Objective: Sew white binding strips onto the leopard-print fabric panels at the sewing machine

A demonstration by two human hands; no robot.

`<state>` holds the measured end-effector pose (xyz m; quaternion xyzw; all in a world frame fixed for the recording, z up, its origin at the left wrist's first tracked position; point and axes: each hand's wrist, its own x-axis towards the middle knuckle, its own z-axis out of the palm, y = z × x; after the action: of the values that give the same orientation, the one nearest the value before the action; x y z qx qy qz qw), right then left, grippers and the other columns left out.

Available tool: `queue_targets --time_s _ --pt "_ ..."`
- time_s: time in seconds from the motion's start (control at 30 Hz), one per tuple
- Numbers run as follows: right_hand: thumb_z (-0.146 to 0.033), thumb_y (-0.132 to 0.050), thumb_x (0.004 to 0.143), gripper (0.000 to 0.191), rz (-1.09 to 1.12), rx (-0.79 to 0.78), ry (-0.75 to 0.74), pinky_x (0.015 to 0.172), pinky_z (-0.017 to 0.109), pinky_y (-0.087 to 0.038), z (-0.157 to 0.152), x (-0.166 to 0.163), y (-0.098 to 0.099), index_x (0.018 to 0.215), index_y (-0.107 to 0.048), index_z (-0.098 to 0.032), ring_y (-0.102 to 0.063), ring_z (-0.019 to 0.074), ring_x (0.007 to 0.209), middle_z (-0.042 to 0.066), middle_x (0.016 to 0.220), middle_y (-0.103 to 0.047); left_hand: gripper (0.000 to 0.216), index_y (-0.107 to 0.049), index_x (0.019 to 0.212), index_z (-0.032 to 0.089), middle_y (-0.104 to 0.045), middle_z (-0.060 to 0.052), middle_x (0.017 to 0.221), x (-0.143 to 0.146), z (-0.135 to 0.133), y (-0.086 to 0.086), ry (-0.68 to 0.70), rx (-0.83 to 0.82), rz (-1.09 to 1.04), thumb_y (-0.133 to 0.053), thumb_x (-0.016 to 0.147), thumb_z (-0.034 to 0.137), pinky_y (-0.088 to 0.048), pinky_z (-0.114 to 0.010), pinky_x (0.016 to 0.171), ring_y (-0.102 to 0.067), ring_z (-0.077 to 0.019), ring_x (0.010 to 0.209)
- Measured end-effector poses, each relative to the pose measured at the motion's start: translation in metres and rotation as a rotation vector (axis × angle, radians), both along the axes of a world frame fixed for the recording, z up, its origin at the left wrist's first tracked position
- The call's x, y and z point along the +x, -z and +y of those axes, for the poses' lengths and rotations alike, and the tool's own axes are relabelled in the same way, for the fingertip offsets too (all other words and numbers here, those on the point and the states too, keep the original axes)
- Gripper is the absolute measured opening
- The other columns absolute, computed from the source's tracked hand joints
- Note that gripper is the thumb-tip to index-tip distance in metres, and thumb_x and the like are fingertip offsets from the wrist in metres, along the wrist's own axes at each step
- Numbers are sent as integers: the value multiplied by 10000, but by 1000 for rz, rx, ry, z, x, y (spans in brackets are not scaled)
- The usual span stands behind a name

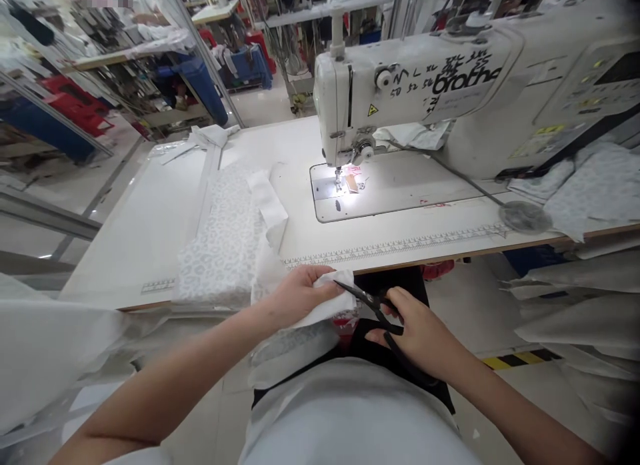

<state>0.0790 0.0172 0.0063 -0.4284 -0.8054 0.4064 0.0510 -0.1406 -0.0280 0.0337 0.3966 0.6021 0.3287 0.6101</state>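
Note:
Near the table's front edge, my left hand (300, 295) pinches the end of a white fabric piece (333, 307) between thumb and fingers. My right hand (417, 331) grips black scissors (373, 303) by the handles. The blades point left and lie against the fabric just beside my left fingertips; whether they are parted there I cannot make out clearly. Leading back from my left hand, the white strip (270, 208) lies along a grey-and-white leopard-print fabric (220, 241) on the table. More of the cloth hangs down over my lap.
A white sewing machine (400, 85) stands behind my hands, its needle area lit. A printed ruler (400, 246) runs along the front edge of the table (145, 205). Folded printed fabric (595, 185) sits at the right, by a round grey pad (525, 216).

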Motion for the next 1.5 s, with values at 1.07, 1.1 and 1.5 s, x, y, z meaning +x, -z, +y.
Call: queue_targets --time_s 1.07,1.1,1.5 --pt "-439 -630 721 319 -68 45 162 563 276 -360 -30 1 28 730 -392 -226 -549 201 704 4 798 -555 323 -552 833 186 -613 8 747 6 -14 14 -337 -55 -71 -625 742 487 -458 -231 568 -580 -139 645" --pt "-439 -633 720 322 -66 49 164 562 275 -360 -30 0 29 729 -391 -227 -551 203 710 5 798 -555 325 -550 826 185 -609 11 729 7 -15 14 -335 -54 -72 -626 741 489 -449 -223 554 -573 -132 626" --pt "-434 -641 744 350 -5 -37 153 559 267 -353 -36 -2 32 643 -381 -223 -516 179 619 -15 671 -533 325 -523 798 182 -542 33 645 16 -22 17 -282 -48 -107 -606 767 495 -382 -180 492 -490 -87 542"
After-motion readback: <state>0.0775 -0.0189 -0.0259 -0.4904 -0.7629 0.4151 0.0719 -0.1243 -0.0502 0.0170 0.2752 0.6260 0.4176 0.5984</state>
